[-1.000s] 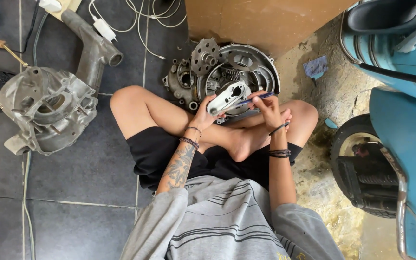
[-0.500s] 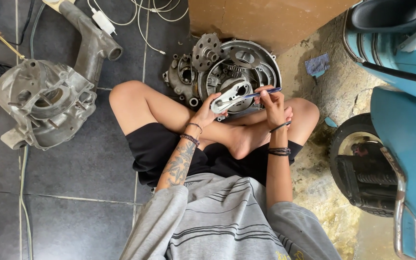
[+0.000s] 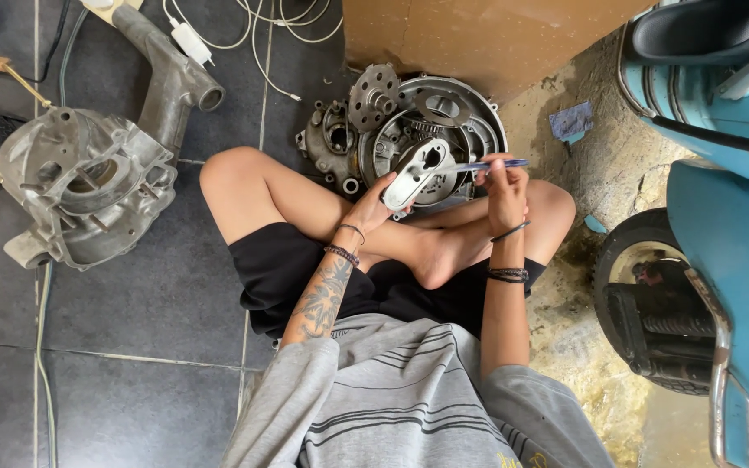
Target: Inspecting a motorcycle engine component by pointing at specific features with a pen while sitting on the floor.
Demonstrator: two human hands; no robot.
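I sit cross-legged on the floor. My left hand point(image 3: 373, 204) holds up a small flat silver metal plate point(image 3: 416, 172) with a hole in it. My right hand point(image 3: 506, 184) grips a thin blue-handled tool point(image 3: 487, 164), like a pen or small brush, whose tip touches the plate's upper edge. Just beyond my hands lies a round engine cover with gears point(image 3: 426, 130) on the tiles.
A grey engine casing point(image 3: 84, 195) with a long tube lies at the left. White cables point(image 3: 253, 26) and a charger lie at the top. A cardboard sheet point(image 3: 470, 35) stands behind the gears. A blue scooter point(image 3: 721, 217) with its wheel fills the right side.
The plate in my left hand has tilted slightly and the tool tip has moved along its edge. My head has shifted a little, and nothing else on the floor has moved.
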